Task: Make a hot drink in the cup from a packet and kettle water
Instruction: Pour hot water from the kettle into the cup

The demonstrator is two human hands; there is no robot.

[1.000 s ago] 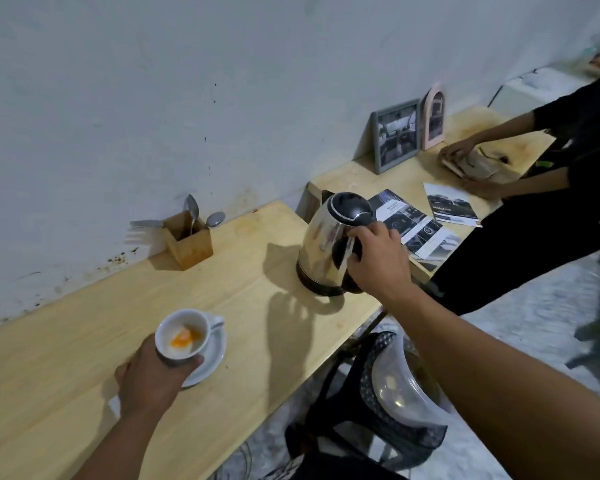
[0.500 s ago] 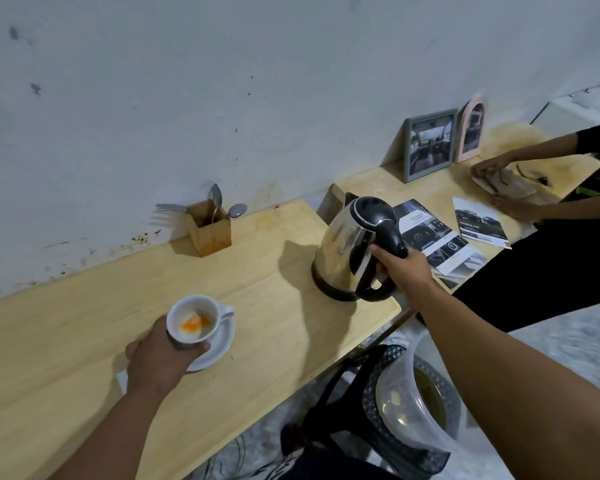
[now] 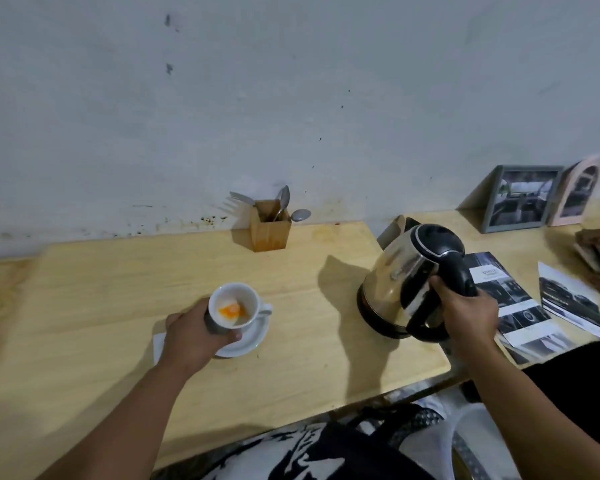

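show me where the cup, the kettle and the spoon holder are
cup (image 3: 245, 296), head view, inner wall near the rim
kettle (image 3: 395, 271), head view, shiny steel side
spoon holder (image 3: 269, 233), head view, front wooden face

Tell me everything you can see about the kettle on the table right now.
The kettle has a shiny steel body, a black domed lid, a black loop handle and a black base ring. It looks tilted, the lid leaning toward the right side, with its bottom at the wooden table near the front right corner. The right hand is wrapped around the handle. Its lid is shut. The cup sits apart to its left.
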